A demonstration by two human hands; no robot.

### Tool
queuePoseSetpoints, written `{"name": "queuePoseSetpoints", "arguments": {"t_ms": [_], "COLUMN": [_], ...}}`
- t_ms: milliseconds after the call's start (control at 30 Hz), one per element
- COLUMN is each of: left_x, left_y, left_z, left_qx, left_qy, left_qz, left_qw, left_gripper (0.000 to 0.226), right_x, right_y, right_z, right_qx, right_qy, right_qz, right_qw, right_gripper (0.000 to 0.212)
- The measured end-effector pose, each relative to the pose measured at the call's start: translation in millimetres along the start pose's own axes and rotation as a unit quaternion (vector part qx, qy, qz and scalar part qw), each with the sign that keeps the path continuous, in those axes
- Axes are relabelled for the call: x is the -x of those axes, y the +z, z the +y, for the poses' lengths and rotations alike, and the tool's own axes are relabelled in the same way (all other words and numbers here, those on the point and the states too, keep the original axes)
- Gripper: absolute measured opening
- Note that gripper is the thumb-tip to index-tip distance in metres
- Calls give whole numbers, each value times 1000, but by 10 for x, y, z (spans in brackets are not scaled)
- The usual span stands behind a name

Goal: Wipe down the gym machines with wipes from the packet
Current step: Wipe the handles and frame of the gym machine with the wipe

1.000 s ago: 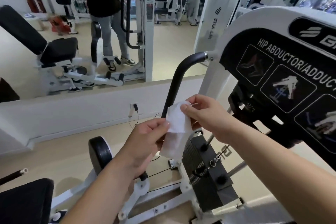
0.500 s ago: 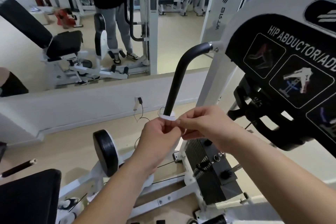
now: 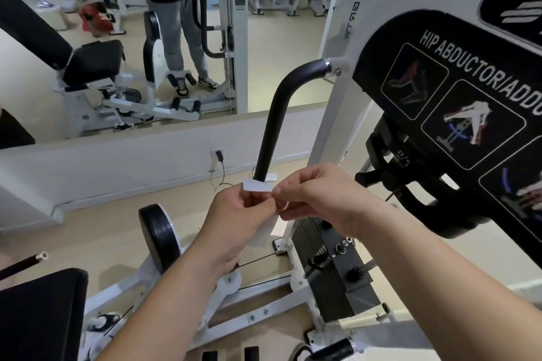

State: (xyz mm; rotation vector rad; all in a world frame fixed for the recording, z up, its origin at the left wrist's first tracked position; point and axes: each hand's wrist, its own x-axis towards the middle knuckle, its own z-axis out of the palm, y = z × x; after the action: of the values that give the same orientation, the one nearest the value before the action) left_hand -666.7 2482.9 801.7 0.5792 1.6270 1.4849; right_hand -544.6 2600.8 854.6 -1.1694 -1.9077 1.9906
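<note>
A white wipe [image 3: 258, 186] is folded small between both hands at the centre of the view. My left hand [image 3: 237, 214] pinches its left edge, and a strip of the wipe hangs down behind that hand. My right hand [image 3: 316, 199] pinches the right edge with thumb and forefinger. Just behind the hands rises the black curved handle [image 3: 275, 114] of the white hip abductor/adductor machine [image 3: 457, 73]. The wipe packet is not in view.
The weight stack [image 3: 322, 267] stands below my right forearm. A black round pad [image 3: 159, 231] and a black seat [image 3: 38, 313] lie at lower left. A wall mirror [image 3: 146, 38] ahead reflects the machine and a standing person.
The wipe hung open between my hands a second ago; it is now folded into a narrow band. Both hands have come closer together and sit lower against the handle.
</note>
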Motion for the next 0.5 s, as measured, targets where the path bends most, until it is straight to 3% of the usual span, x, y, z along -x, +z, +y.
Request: {"name": "queuePoseSetpoints", "arguments": {"t_ms": [167, 367, 500], "left_x": [6, 12, -37], "left_y": [-30, -94, -125], "left_z": [22, 59, 19], "left_qx": [84, 179, 235], "left_qy": [-23, -73, -83], "left_qz": [-53, -111, -120], "left_qw": [995, 975, 961], "left_gripper": [22, 14, 13], "right_x": [-9, -26, -53], "right_y": [21, 48, 81], "right_z": [8, 38, 80], "right_qx": [-32, -126, -150], "right_qy": [27, 68, 54], "right_qz": [-4, -28, -41], "right_qw": [999, 989, 986], "right_gripper": [15, 21, 12]}}
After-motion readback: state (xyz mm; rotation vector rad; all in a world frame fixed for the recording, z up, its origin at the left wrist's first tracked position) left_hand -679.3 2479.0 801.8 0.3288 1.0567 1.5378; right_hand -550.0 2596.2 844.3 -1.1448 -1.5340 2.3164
